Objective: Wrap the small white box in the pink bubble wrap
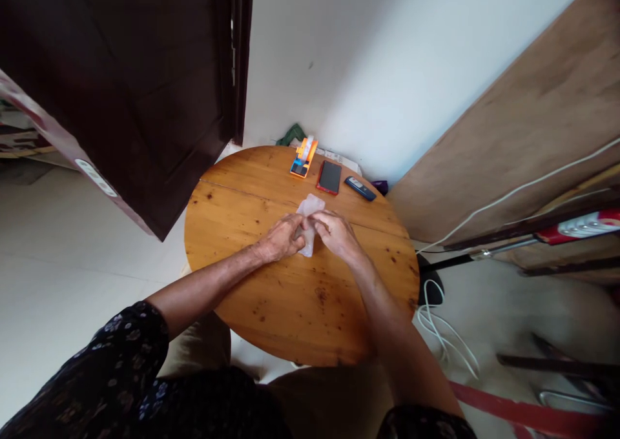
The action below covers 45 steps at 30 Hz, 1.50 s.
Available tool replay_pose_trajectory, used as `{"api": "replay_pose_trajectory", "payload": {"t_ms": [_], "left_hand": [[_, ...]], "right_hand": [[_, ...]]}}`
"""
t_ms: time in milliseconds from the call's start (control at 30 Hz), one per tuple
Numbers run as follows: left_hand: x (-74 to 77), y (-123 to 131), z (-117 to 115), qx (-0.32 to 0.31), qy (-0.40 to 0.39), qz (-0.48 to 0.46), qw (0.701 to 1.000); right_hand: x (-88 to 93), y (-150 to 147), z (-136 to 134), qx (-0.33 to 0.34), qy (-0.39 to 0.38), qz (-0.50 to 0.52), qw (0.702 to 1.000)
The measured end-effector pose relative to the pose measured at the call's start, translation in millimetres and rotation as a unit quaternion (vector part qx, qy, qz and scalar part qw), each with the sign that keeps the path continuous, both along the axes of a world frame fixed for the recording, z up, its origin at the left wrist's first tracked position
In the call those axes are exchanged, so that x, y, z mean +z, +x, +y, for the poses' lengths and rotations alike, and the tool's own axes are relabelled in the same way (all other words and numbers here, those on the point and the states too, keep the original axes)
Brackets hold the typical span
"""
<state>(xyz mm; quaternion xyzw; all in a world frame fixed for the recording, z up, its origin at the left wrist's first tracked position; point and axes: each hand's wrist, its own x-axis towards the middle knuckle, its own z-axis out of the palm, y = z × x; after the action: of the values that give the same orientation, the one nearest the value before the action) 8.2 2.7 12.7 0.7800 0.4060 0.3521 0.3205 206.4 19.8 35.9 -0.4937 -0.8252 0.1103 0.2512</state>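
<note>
"Now, from the head view, both hands are at work over the round wooden bench, and between them is a translucent plastic piece. How do they hold it?"

"Closely! Left hand curled in from the left, right hand from the right, fingertips almost meeting. Each looks nearly closed in a pinch on the plastic, though the exact grip under the fingers can't be made out."

"And the step in hand?"

"Handling the plastic at its middle, I'd judge, perhaps working an edge or fold. The next move calls for fine, light fingertips: it looks thin and limp, and could slip or crumple."

"Which way does it point?"

"Long axis near to far, far end tipped a little right, near end poking out below the fingers. It sits around the middle of the bench, left to right."

"Anything beyond?"

"Yes, along the far side! An orange-and-blue object to the left, then a red-edged phone, then a dark blue handheld device at the right, all apart from the hands."
</note>
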Motion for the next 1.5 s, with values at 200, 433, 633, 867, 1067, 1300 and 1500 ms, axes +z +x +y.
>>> {"api": "replay_pose_trajectory", "payload": {"t_ms": [200,433,633,867,1067,1300,1500], "left_hand": [[-2.3,-2,3,-0.053,0.091,0.011,0.994],[-12.2,0,7,-0.071,0.105,0.019,0.992],[-11.7,-1,5,-0.064,0.109,0.028,0.992],[-7.7,-4,3,-0.063,0.085,0.033,0.994],[-9.4,-4,2,-0.059,0.087,0.041,0.994],[-8.6,-3,2,-0.067,0.089,0.033,0.993],[-7.8,-3,1,-0.063,0.087,0.031,0.994]], "right_hand": [[-20.6,0,4,-0.027,0.019,0.019,0.999],[-21.0,25,18,-0.122,0.029,0.154,0.980],[-24.3,28,53,-0.165,-0.040,0.185,0.968],[-6.3,34,44,-0.026,-0.055,0.205,0.977],[22.4,51,28,0.042,-0.032,0.184,0.982],[-1.8,35,39,0.013,-0.006,0.163,0.986],[-45.5,24,61,-0.094,0.008,0.160,0.983]]}}
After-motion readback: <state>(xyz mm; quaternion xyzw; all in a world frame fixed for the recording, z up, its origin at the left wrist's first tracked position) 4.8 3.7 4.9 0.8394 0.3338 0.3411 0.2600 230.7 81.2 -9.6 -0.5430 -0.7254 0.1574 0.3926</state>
